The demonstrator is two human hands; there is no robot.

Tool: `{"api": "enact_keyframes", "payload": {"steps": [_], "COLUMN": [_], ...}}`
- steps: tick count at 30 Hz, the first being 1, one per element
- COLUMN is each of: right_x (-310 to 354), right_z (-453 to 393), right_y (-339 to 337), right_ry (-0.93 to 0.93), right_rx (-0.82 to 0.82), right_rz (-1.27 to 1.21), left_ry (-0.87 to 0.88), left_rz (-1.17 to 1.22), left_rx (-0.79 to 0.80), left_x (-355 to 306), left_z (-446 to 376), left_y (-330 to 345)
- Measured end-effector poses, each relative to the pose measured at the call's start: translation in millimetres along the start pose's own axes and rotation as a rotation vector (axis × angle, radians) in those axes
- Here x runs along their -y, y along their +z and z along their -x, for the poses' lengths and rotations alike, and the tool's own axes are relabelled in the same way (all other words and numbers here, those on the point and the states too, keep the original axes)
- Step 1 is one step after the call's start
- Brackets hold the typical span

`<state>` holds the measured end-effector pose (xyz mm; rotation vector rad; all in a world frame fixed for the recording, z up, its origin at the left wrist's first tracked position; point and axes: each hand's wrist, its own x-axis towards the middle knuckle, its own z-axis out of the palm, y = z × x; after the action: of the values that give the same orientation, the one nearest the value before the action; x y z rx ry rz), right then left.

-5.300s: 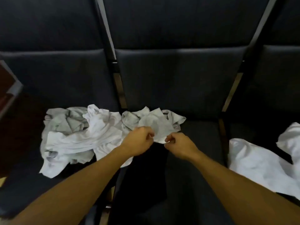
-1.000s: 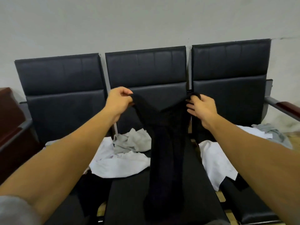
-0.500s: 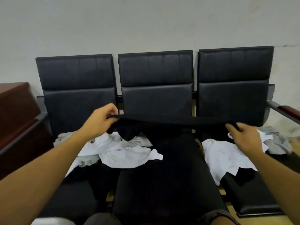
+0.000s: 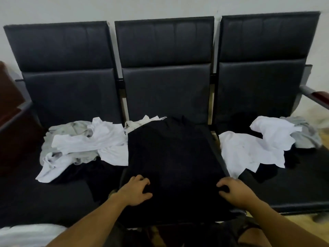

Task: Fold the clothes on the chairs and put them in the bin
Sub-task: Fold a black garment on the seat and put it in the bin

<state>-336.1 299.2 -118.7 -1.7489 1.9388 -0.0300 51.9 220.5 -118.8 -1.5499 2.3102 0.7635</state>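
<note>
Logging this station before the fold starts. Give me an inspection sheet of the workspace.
Surface: three black chairs in a row; middle seat covered by cloth.
Job's things: black garment spread flat on the middle seat; bin not in view.
Clutter: white and grey clothes heaped on the left seat; white clothes and a grey piece on the right seat.
Hands: left hand and right hand grip the garment's near edge, fingers curled.
Cables: nothing seen.
Surroundings: pale wall; wooden armrest at right.
</note>
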Motion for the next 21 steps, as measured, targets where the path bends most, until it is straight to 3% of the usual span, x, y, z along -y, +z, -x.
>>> {"api": "enact_keyframes", "payload": {"steps": [6,10,14,18,21], "right_x": [30,50,56,61,62], "right_z": [-7,-6,-12,-18,-34], "right_y": [13,2,9,15,-1], "right_ry": [0.043,0.06,-0.029,-0.008,0.044], "right_rx": [0.326,0.246,0.08,0.104,0.157], "right_rz": [0.316,0.448,0.356,0.349,0.428], "left_ry": [-0.031,0.036,0.086,0.012,0.029], "left_rz": [-0.286,-0.286,-0.297,-0.311,-0.294], "left_rx": [0.003,0.069,-0.068,0.128,0.054], "left_x": [-8,-14,-14,-16,-25], "left_z": [-3,-2,-10,-16,-25], "left_y": [31,14,12,17,-9]}}
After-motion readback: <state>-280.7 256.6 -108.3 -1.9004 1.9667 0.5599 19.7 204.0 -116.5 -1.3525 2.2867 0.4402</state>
